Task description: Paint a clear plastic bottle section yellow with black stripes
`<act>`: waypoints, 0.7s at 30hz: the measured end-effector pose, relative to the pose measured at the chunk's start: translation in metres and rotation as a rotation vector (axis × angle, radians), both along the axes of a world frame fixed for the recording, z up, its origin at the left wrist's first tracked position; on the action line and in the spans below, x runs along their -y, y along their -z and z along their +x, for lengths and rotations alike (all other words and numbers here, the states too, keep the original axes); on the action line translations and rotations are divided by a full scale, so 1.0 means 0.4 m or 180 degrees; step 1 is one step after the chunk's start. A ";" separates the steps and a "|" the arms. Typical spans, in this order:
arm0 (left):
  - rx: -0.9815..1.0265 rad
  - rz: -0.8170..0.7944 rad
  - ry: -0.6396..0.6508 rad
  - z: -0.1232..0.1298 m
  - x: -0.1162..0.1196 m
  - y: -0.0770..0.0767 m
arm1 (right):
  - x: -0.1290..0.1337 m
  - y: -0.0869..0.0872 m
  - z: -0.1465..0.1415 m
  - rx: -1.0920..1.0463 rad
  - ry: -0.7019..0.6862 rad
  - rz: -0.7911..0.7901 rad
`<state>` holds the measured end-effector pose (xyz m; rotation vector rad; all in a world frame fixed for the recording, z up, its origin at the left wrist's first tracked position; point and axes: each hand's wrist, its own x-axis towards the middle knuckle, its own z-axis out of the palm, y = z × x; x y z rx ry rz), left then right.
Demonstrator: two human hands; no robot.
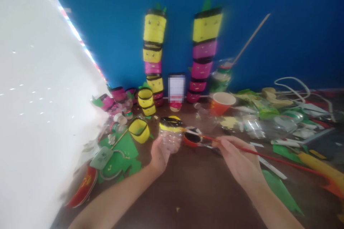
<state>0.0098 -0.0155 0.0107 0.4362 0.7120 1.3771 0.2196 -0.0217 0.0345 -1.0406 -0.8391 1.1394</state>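
Note:
In the middle of the head view, my left hand (160, 154) is closed round a clear plastic bottle piece (172, 139). Its upper band is yellow and its top looks black. My right hand (238, 155) pinches a long red paintbrush (205, 137), whose tip touches or nearly touches the yellow band. Just right of the bottle piece stands a small red bowl (191, 139) with something black in it. Another handle-like thing sticks out of that bowl towards my right fingers. Motion blur softens the fine detail.
Two tall stacks of yellow and pink painted cups (153, 55) stand against the blue wall (113, 18). A paper cup (222, 103) and plastic bottles (254, 125) are on the right. Green paper (129, 150), a glue-gun-like cord (294, 80) and a red container (83, 188) lie about.

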 end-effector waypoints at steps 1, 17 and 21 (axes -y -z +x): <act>0.0005 0.0001 -0.0011 0.000 -0.001 -0.001 | 0.000 -0.002 0.002 -0.0031 -0.0038 0.0051; 0.0113 0.0097 0.0020 0.001 -0.007 -0.004 | 0.000 0.006 -0.007 0.0055 -0.0048 0.0077; 0.0133 0.0220 0.0047 0.001 -0.007 -0.003 | -0.002 -0.007 -0.008 -0.0073 -0.0143 0.0247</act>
